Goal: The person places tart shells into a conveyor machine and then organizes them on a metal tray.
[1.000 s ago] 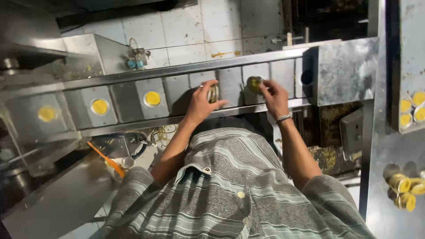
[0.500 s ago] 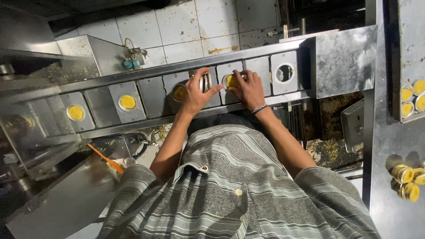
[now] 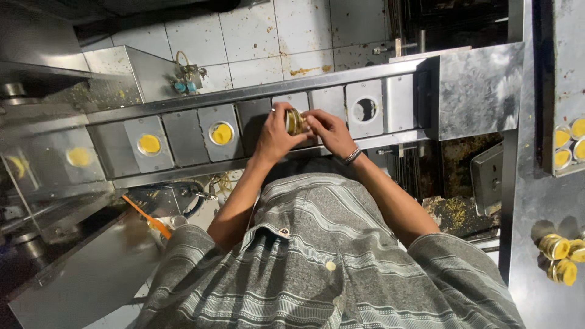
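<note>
A long steel conveyor (image 3: 183, 155) runs across the room from lower left to upper right, a chain of square metal plates (image 3: 177, 137) between two rails; behind it stands a wall of pale tiles (image 3: 256, 36), stained yellow in spots; at the right end a dull metal housing (image 3: 481, 88) covers the line. The person stands close against the conveyor in a grey striped shirt (image 3: 317, 262), both forearms stretched out over the rail. Two of the plates to the left each hold a round yellow-filled cup, one (image 3: 222, 133) nearer the hands and one (image 3: 149, 144) further along; a blurred third yellow spot (image 3: 78, 156) shows behind a clear guard at the far left; one plate to the right of the hands has an empty round hole (image 3: 365, 109). On the right, a steel desk (image 3: 530, 201) carries a few small gold cups (image 3: 557, 256) lying loose near its lower edge, and more filled ones (image 3: 570, 143) sit in a tray at the frame's edge. An orange-handled tool (image 3: 145, 217) lies below the conveyor at the left. The left hand (image 3: 277, 134) and the right hand (image 3: 326, 129) meet just above the plates; both are closed on one small gold cup (image 3: 295, 120), tilted on its side between the fingertips, above the conveyor rather than seated in a plate; a beaded bracelet (image 3: 352, 156) circles the right wrist.
</note>
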